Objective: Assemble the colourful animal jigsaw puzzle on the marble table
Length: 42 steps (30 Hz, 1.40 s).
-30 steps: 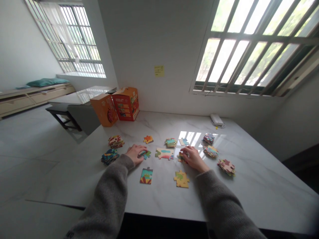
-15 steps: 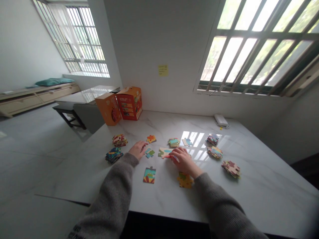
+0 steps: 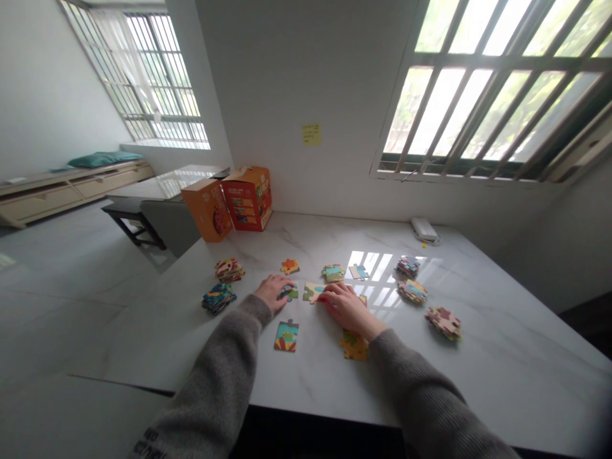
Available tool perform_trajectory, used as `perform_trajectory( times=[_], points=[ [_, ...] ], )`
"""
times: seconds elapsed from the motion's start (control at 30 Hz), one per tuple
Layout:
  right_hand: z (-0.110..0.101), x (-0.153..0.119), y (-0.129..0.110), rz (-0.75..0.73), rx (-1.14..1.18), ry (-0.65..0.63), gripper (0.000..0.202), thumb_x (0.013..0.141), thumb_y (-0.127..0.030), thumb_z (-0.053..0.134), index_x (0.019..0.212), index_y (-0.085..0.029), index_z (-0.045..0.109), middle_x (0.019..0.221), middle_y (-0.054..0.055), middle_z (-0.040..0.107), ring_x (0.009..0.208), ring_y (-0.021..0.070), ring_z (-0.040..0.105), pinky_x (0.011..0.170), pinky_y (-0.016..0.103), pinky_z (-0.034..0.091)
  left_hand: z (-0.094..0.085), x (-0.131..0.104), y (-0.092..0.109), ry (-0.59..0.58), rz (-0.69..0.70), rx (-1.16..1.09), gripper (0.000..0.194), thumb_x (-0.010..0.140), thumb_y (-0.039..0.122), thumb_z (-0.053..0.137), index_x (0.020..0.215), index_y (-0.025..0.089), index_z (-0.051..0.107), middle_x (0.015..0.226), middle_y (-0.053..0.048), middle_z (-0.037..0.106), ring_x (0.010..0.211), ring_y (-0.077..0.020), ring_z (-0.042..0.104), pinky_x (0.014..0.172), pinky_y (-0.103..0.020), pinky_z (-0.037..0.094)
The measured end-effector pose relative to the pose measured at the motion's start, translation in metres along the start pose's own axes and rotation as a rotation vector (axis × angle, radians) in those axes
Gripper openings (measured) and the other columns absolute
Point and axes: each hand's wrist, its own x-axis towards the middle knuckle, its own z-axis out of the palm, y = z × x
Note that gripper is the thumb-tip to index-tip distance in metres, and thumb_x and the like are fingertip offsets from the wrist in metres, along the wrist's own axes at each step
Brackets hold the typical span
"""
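My left hand (image 3: 272,292) curls over a green-and-blue puzzle piece (image 3: 291,294), and my right hand (image 3: 343,306) bends over the pale puzzle strip (image 3: 312,292), fingers close together; I can't tell whether either grip is closed. Both lie flat on the glossy, grey-veined table (image 3: 306,382). My grey sleeves look knitted. "LEVEL" shows on the red-orange box (image 3: 247,199); the yellow note's (image 3: 311,134) writing is too small to read.

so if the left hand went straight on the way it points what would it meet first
The left hand would probably meet the green-and-blue cardboard puzzle piece at its fingertips; whether they touch is unclear.
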Motion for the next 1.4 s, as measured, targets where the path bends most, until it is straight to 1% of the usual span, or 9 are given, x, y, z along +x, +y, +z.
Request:
perform_trajectory(
  times=[0.1, 0.2, 0.33, 0.47, 0.63, 0.83, 0.93, 1.03, 1.4],
  points=[
    [0.001, -0.001, 0.0, 0.008, 0.002, -0.001, 0.028, 0.093, -0.015, 0.054, 0.115, -0.027, 0.067, 0.117, 0.006, 0.063, 0.115, 0.0242, 0.051, 0.099, 0.041, 0.038, -0.002, 0.001, 0.005, -0.003, -0.103, 0.091, 0.024, 0.081, 0.032, 0.069, 0.104, 0.024, 0.069, 0.117, -0.006, 0.064, 0.112, -0.0276, 0.054, 0.097, -0.041, 0.042],
    [0.001, -0.001, -0.001, 0.012, 0.001, 0.002, 0.028, 0.093, -0.015, 0.055, 0.116, -0.026, 0.066, 0.117, 0.007, 0.063, 0.115, 0.0245, 0.051, 0.099, 0.041, 0.039, -0.005, 0.0, 0.009, -0.011, -0.203, 0.17, 0.028, 0.085, 0.044, 0.066, 0.104, 0.024, 0.069, 0.109, -0.007, 0.064, 0.109, -0.0286, 0.055, 0.091, -0.04, 0.043],
    [0.001, -0.002, -0.001, 0.014, 0.006, 0.008, 0.027, 0.094, -0.016, 0.054, 0.116, -0.027, 0.065, 0.117, 0.007, 0.063, 0.115, 0.0245, 0.051, 0.1, 0.042, 0.038, -0.011, -0.004, 0.007, -0.021, -0.217, 0.197, 0.027, 0.088, 0.042, 0.062, 0.105, 0.023, 0.067, 0.105, -0.007, 0.066, 0.107, -0.0281, 0.056, 0.09, -0.039, 0.041],
    [0.001, -0.001, 0.0, 0.009, 0.003, 0.003, 0.027, 0.093, -0.016, 0.055, 0.116, -0.027, 0.065, 0.117, 0.007, 0.063, 0.115, 0.0245, 0.051, 0.1, 0.042, 0.038, -0.014, -0.007, 0.006, -0.014, -0.229, 0.166, 0.034, 0.085, 0.036, 0.064, 0.117, 0.024, 0.063, 0.109, -0.006, 0.065, 0.109, -0.0277, 0.055, 0.087, -0.038, 0.042],
    [0.002, -0.001, 0.0, 0.001, 0.0, 0.014, 0.027, 0.093, -0.015, 0.054, 0.114, -0.026, 0.066, 0.117, 0.007, 0.063, 0.115, 0.0247, 0.051, 0.099, 0.041, 0.039, -0.006, 0.001, 0.014, 0.037, -0.282, 0.205, 0.049, 0.082, 0.049, 0.065, 0.123, 0.024, 0.06, 0.12, -0.01, 0.062, 0.114, -0.0318, 0.052, 0.092, -0.042, 0.04],
    [0.003, -0.001, 0.0, 0.002, 0.005, 0.024, 0.026, 0.093, -0.016, 0.055, 0.115, -0.026, 0.065, 0.116, 0.007, 0.063, 0.114, 0.0249, 0.051, 0.099, 0.042, 0.039, -0.001, 0.003, 0.008, -0.008, -0.172, 0.12, 0.042, 0.082, 0.021, 0.057, 0.123, 0.028, 0.06, 0.125, -0.003, 0.064, 0.115, -0.0268, 0.052, 0.094, -0.04, 0.04],
    [0.003, -0.001, 0.0, -0.003, 0.006, 0.026, 0.025, 0.093, -0.016, 0.055, 0.115, -0.026, 0.065, 0.117, 0.007, 0.063, 0.115, 0.025, 0.051, 0.099, 0.042, 0.04, -0.001, 0.002, 0.009, 0.0, -0.161, 0.1, 0.041, 0.085, 0.03, 0.059, 0.125, 0.027, 0.06, 0.128, -0.005, 0.062, 0.118, -0.0275, 0.05, 0.098, -0.041, 0.039],
    [0.002, -0.001, -0.001, 0.001, 0.007, 0.022, 0.026, 0.093, -0.016, 0.055, 0.115, -0.026, 0.065, 0.117, 0.007, 0.063, 0.115, 0.0251, 0.051, 0.099, 0.042, 0.04, -0.001, 0.004, 0.013, 0.011, -0.191, 0.132, 0.054, 0.079, 0.046, 0.068, 0.129, 0.026, 0.059, 0.128, -0.008, 0.061, 0.117, -0.0311, 0.049, 0.098, -0.043, 0.038],
    [0.002, -0.002, 0.0, 0.004, 0.004, 0.026, 0.027, 0.094, -0.016, 0.054, 0.116, -0.027, 0.065, 0.117, 0.007, 0.063, 0.115, 0.0245, 0.051, 0.1, 0.042, 0.04, -0.006, 0.006, 0.004, -0.071, -0.098, 0.02, 0.041, 0.083, 0.027, 0.064, 0.124, 0.029, 0.064, 0.136, -0.001, 0.062, 0.121, -0.0276, 0.05, 0.103, -0.043, 0.036]
  ],
)
